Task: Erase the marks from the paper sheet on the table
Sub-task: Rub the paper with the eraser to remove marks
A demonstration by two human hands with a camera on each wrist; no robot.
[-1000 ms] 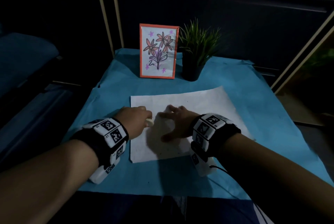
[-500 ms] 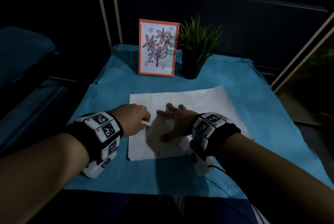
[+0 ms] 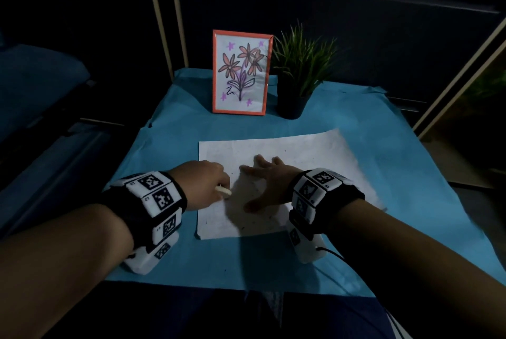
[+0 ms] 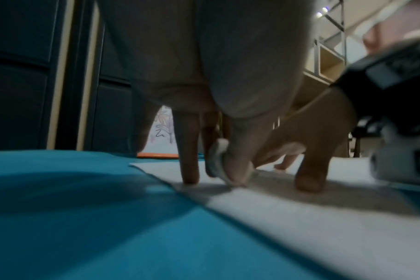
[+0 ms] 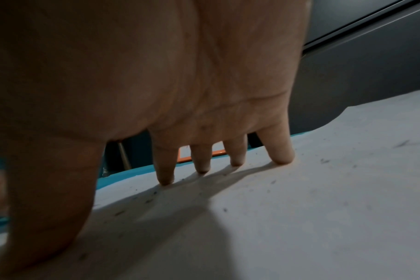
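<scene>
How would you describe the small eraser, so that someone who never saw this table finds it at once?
Start from the blue-covered table and find the white paper sheet lying flat before the orange-framed flower drawing. At the sheet's left edge, the left hand pinches a small pale eraser. It is the only loose thing on the sheet; the right hand just presses flat.

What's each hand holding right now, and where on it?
The left hand pinches a small white eraser by its upper part, lower end on the paper sheet. The right hand holds nothing; its spread fingers press the sheet flat.
</scene>
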